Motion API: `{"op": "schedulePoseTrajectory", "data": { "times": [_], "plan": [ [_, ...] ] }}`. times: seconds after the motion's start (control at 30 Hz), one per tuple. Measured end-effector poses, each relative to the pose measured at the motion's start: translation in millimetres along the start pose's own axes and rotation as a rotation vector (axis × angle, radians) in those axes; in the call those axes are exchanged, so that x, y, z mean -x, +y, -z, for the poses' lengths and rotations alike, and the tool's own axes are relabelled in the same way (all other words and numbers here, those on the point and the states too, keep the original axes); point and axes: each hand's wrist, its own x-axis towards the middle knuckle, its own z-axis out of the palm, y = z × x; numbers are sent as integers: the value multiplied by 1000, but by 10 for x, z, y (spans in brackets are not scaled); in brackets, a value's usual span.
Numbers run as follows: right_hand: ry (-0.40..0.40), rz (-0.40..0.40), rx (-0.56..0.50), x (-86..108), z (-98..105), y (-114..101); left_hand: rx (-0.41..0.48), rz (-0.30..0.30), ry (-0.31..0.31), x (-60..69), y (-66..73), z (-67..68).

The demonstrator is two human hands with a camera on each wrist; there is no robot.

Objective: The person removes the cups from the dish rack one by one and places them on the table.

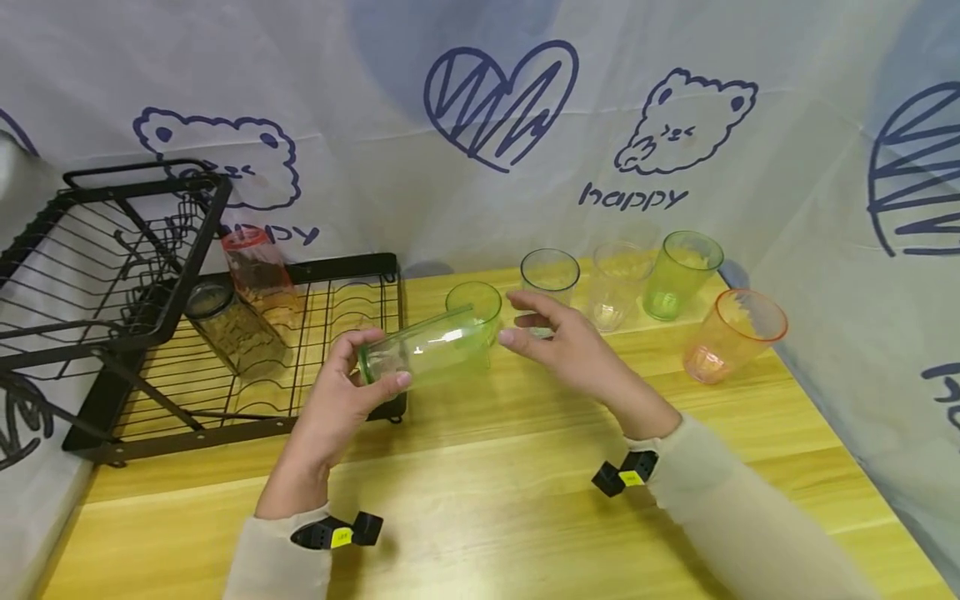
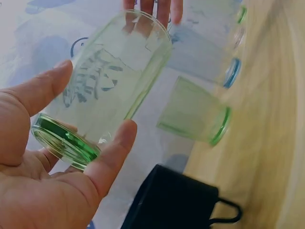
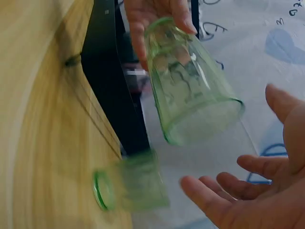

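Observation:
My left hand (image 1: 345, 387) holds a clear green cup (image 1: 427, 346) by its base, thumb on one side and fingers on the other. The cup is tilted on its side above the table, its mouth toward my right hand (image 1: 573, 350). That right hand is apart from the cup, with thumb and fingers spread and nothing between them, as the right wrist view shows. Behind the held cup a second green cup (image 1: 483, 298) stands on the table. A blue-rimmed clear cup (image 1: 550, 271) stands just beyond my right fingertips.
On the left is a black two-tier dish rack (image 1: 202, 429), with a dark cup (image 1: 236, 329) and a red-rimmed cup (image 1: 258, 267) leaning inside. Toward the right stand a colourless cup (image 1: 618, 283), a yellow-green cup (image 1: 678, 279) and an orange cup (image 1: 731, 337). A printed cloth (image 1: 360, 142) hangs behind the table (image 1: 480, 508).

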Motion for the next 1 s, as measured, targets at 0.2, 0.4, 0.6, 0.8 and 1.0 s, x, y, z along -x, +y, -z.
{"op": "schedulePoseTrajectory", "data": {
  "times": [0.2, 0.4, 0.6, 0.8, 1.0],
  "plan": [
    [-174, -6, -178, -16, -165, -25, 46, -35, -46, 55, -57, -118],
    [-259, -62, -386, 9, -258, 0, 88, -80, -73, 62, -117, -196],
    [-231, -37, -397, 20, -290, 42, 93, -76, -112, 57, -159, -232],
    [-230, -36, -354, 61, -286, 72, 73, -49, -155, 59, -205, -228],
    [-191, -29, -280, 95, -271, 127, 8, -45, -157, 77, -225, -258]
  ]
}}
